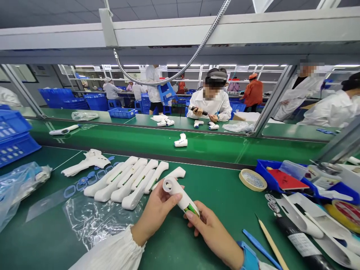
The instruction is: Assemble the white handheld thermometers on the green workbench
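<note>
Over the green bench, both hands hold a white thermometer housing (180,193), a tube-like shell with a round opening at its upper left end and a green circuit board showing near the lower right. My left hand (159,206) wraps around the open end, thumb on top. Pinching the board end is my right hand (206,225), with a blue band at its wrist. Left of the hands lies a row of several white housings (132,180), some with green boards inside. Beneath them is a crumpled clear plastic bag (92,221).
White shells (88,161) and blue frame-like pieces (92,178) lie at left, near blue crates (14,135). At right are a tape roll (253,180), blue bin (261,170), blue pry tool (260,247), wooden-handled pick (271,240) and black screwdriver (300,240). A co-worker (210,99) sits across the green conveyor (140,138).
</note>
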A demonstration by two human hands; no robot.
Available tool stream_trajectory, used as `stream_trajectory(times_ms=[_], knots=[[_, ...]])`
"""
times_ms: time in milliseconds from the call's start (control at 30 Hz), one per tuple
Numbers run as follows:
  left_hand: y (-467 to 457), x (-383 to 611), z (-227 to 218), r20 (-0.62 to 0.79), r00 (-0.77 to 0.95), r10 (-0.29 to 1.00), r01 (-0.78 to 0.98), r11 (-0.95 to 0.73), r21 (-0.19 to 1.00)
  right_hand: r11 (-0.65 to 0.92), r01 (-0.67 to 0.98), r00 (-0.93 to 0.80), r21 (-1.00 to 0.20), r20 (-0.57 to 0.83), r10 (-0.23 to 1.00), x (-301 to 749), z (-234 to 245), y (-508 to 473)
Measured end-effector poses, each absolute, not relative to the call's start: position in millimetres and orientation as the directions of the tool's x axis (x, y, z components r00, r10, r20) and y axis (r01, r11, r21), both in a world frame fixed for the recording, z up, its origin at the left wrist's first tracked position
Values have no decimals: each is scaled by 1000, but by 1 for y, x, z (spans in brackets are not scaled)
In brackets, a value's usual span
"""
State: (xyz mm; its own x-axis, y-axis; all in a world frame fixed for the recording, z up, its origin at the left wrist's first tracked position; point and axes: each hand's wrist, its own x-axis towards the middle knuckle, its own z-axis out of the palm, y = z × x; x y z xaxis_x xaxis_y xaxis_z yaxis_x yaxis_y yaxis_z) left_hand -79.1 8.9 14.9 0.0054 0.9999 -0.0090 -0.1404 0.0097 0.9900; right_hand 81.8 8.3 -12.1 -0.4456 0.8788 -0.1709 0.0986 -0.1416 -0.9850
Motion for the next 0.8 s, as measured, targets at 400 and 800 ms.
stream_trajectory(times_ms=[400, 800], knots=[[0, -77, 21, -34, 156, 987, -28, 39, 999, 599, 381, -179, -704, 579, 795, 94, 16, 1], [-2, -71, 18, -126, 338, 933, 85, 104, 991, 674, 410, -183, -615, 668, 721, 92, 23, 2]])
